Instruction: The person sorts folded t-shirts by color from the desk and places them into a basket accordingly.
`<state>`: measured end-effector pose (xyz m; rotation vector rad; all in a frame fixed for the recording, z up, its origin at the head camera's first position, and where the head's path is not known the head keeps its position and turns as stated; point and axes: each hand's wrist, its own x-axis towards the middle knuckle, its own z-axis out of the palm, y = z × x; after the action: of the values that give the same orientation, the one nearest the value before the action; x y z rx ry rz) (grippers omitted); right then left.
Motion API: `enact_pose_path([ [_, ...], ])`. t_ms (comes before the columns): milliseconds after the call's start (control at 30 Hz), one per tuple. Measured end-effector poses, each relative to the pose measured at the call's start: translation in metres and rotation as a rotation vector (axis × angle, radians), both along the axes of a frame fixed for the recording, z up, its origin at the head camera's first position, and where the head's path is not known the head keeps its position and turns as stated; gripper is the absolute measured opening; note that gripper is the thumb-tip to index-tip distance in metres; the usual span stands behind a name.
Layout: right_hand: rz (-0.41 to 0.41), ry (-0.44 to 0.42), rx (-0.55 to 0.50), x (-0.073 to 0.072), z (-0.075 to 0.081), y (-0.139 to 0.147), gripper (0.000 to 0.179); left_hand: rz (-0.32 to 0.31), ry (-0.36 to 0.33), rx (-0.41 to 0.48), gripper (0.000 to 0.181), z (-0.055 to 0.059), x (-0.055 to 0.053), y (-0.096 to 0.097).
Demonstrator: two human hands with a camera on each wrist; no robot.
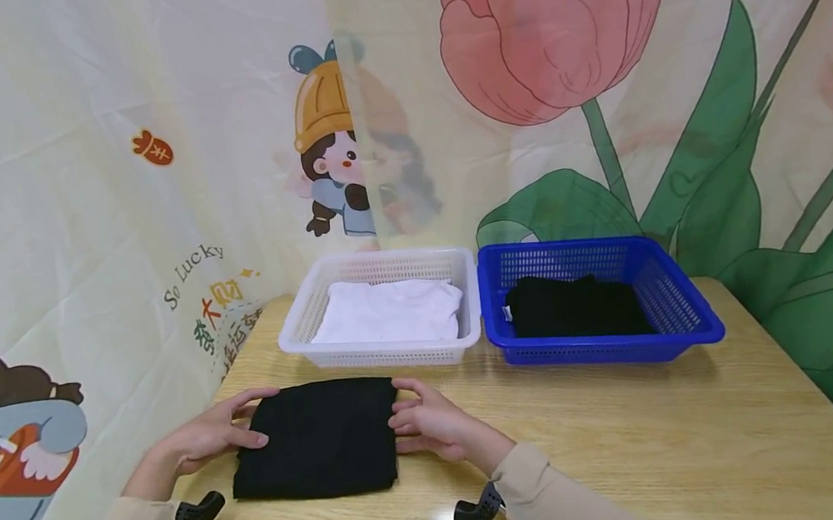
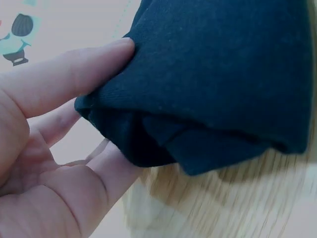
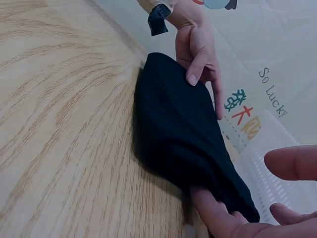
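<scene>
A folded black garment (image 1: pixel 321 441) lies on the wooden table in front of me, its top face smooth. At its left edge my left hand (image 1: pixel 211 435) has the thumb on top. In the left wrist view, the left hand (image 2: pixel 54 144) pinches a corner of the garment (image 2: pixel 223 64), with a finger below the layered edge. Along the right edge, my right hand (image 1: pixel 432 422) touches the cloth. The right wrist view shows part of the right hand (image 3: pixel 223 215) tucked at the garment's edge (image 3: pixel 173 119), two other digits standing apart from it.
A white basket (image 1: pixel 380 353) holding folded white cloth (image 1: pixel 391 313) stands behind the garment. To its right is a blue basket (image 1: pixel 583 347) with black cloth (image 1: pixel 572 308) inside. A printed curtain (image 1: pixel 221 103) hangs behind and left of the table (image 1: pixel 668 445).
</scene>
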<state>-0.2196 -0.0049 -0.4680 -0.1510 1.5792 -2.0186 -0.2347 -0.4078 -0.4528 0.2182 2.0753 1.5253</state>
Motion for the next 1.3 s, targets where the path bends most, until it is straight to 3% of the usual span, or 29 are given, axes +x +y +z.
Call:
enact_pose_path([
  [233,0.004,0.032,0.059,-0.001,0.0,0.006,0.078,-0.031,-0.011,0.09,0.084,-0.006,-0.002,0.014],
  [600,-0.033,0.103,0.189,-0.005,-0.002,0.019,0.073,-0.049,-0.024,0.094,0.086,-0.015,-0.004,0.04],
  [800,-0.04,0.095,0.181,-0.006,-0.004,0.029,0.073,-0.07,-0.018,0.118,0.085,-0.018,-0.003,0.053],
  [967,-0.054,0.1,0.197,-0.007,-0.006,0.035,0.072,-0.071,-0.01,0.122,0.084,-0.018,-0.003,0.069],
  [1300,-0.047,0.196,0.204,-0.007,-0.004,0.063,0.074,-0.027,0.029,0.07,0.082,-0.008,-0.002,0.106],
])
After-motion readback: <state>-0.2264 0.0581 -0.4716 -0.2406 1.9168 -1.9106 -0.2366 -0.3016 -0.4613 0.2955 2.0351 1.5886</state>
